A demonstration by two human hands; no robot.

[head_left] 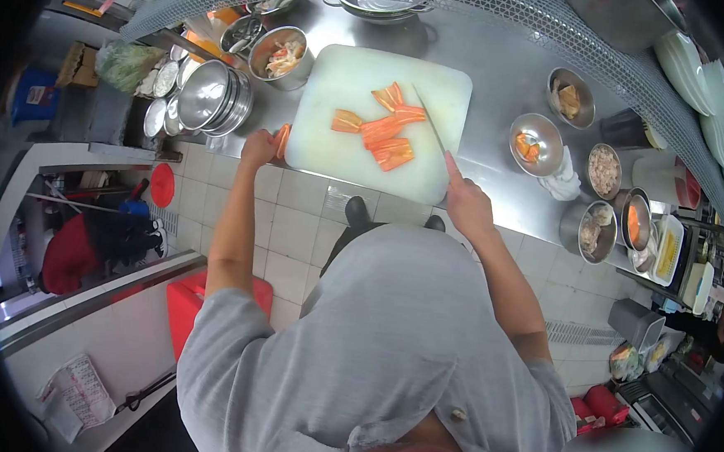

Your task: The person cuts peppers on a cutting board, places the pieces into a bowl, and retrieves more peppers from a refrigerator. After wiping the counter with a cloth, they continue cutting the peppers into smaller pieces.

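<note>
Several flat orange-red vegetable pieces (380,131), which look like pepper, lie on the white cutting board (338,75). My right hand (468,204) is wrapped round the handle of a kitchen knife (431,122) at the board's right edge. The blade points away from me and to the left, over the board beside the pieces. Off the board's left edge, my left hand (259,148) is closed at another orange-red vegetable piece (283,141) and seems to grip it. Its fingertips are partly hidden.
Stacked steel bowls (214,99) and a bowl of pale scraps (283,55) stand left of the board. On the right are a bowl with orange pieces (536,144), a white cloth (560,180) and several filled bowls. A mesh-covered rail (508,11) crosses the far side.
</note>
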